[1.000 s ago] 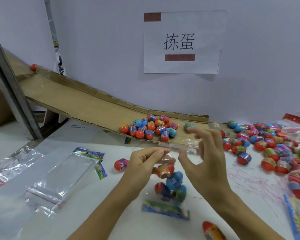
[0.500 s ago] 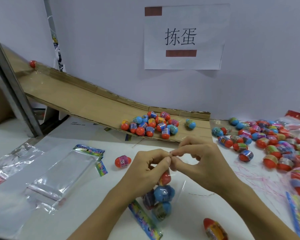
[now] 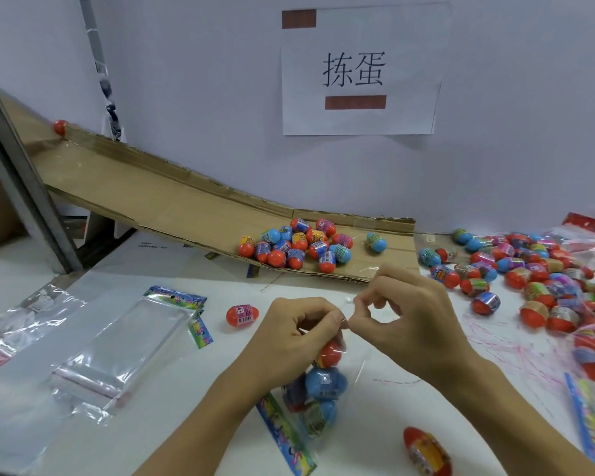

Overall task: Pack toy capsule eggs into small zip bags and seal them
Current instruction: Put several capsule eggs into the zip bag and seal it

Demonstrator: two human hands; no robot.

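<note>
— Clear plastic zip bag hangs near the middle, holding orange and blue capsule eggs; its printed header card trails on the white table. Who holds it?

— Both. Left hand and right hand each pinch the bag's top strip, thumb and forefinger clamped on the film, tips nearly touching.

— How to close it well?

— I'd line up both tracks, press firmly, then slide the pinch along the whole strip, keeping the eggs below the seal. Whether it has closed, I can't tell.
</note>
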